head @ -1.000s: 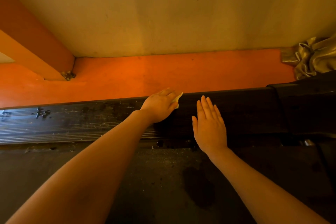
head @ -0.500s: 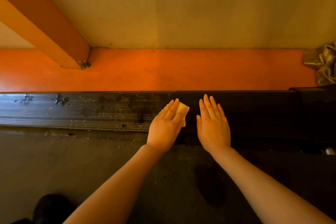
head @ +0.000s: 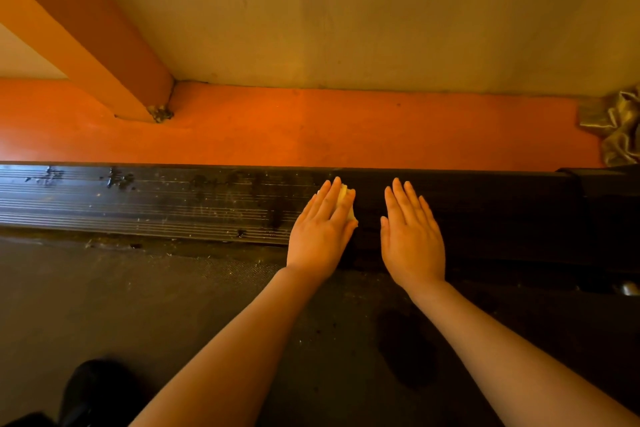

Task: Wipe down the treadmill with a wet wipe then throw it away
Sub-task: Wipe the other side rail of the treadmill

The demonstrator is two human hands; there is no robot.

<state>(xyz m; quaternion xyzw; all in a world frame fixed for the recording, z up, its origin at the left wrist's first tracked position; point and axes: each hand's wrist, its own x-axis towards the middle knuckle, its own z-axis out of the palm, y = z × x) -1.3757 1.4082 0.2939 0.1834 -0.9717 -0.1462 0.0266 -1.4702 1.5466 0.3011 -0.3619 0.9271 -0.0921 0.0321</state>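
**Two hands flat on a treadmill's ribbed side rail, a wipe under the left**

A person's left hand [head: 320,230] presses a pale wet wipe [head: 347,202] against the dark, ribbed side rail [head: 173,204] of a treadmill, fingers straight and laid close together; only a yellowish edge of the wipe shows past the fingertips on the hand's right side. The right hand [head: 412,236] lies flat on the same rail just beside it, fingers straight and slightly spread, holding nothing. The two hands are apart, with a strip of bare rail between them. To the left of the hands the rail carries dark smudges and pale specks; to the right it looks uniformly dark. Nearer the camera runs the treadmill belt [head: 156,305], with a dark patch [head: 408,347] below the right forearm. Beyond the rail lies an orange floor [head: 346,128] meeting a yellowish wall [head: 346,10]. An orange beam [head: 104,38] slants down to the floor at left, and crumpled shiny fabric [head: 620,128] sits at the far right edge.
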